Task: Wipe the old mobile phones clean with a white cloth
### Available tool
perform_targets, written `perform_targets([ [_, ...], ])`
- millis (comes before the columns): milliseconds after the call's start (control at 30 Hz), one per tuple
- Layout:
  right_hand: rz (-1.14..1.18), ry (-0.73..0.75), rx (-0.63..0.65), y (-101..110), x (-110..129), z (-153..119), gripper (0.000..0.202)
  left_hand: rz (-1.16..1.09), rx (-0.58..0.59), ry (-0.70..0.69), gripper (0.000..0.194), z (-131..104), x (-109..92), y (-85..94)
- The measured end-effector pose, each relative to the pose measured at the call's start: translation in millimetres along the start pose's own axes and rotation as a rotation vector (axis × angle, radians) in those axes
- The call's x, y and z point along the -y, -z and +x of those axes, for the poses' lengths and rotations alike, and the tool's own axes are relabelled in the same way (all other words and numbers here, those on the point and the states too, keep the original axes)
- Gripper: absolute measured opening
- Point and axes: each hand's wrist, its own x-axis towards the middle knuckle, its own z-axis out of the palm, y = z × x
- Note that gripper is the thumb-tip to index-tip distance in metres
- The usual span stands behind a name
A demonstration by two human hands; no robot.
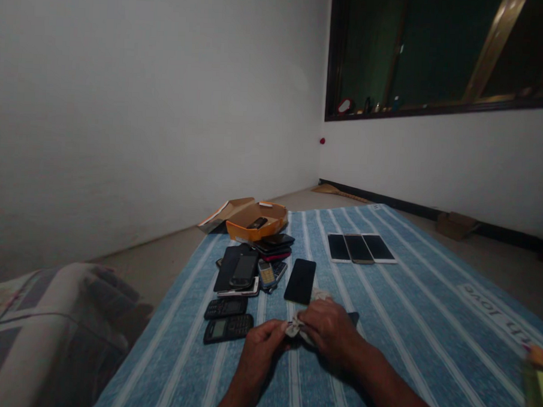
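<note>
A crumpled whitish cloth [293, 329] is pinched between my two hands, low over the striped bedspread. My left hand [264, 342] has its thumb and fingers closed at the cloth's left side. There seems to be a small dark thing by those fingertips, too small to name. My right hand [331, 329] grips the cloth from the right, fingers bent over it. Just beyond the hands lies a black smartphone [300, 281], screen up. A dark corner of something [353, 318] shows behind my right wrist, mostly hidden.
Two black keypad phones [228, 329] lie left of my hands. Behind them are a pile of phones [244, 268] and an open orange box [252, 229] with a phone inside. Three smartphones [359, 249] lie side by side at right on the blue striped bedspread [409, 347].
</note>
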Motion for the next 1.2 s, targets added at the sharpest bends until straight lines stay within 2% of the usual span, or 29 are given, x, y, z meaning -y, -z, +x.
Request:
perform_targets([
  [233,0.014,-0.097,0.166,26.5,-21.6,-11.9,0.016,0.146,-0.053,-0.076,0.051,1.0,3.8,2.7],
  [333,-0.01,-0.104,0.166,28.9,-23.3,-11.9,0.015,0.214,-0.075,-0.124,0.051,0.2,0.2,2.6],
  [500,-0.049,-0.052,0.083,6.9,-3.5,-2.6,0.018,0.24,-0.119,-0.188,0.038,-3.4,-10.0,0.0],
  [600,-0.032,-0.004,-0.014,-9.4,10.6,2.3,0.019,0.208,-0.121,-0.204,0.035,-4.9,-12.0,-0.3],
  [733,-0.017,0.008,-0.065,-16.2,16.5,3.2,0.023,0.219,-0.105,-0.213,0.03,-5.4,-11.7,1.5],
  [967,-0.016,0.024,-0.068,-1.6,10.2,-1.4,0.03,0.267,-0.087,-0.215,0.03,-7.0,-12.9,3.7],
  [1200,-0.032,-0.047,0.03,21.2,-11.0,-23.9,0.03,0.315,-0.12,-0.233,0.033,-7.7,-15.4,2.7],
])
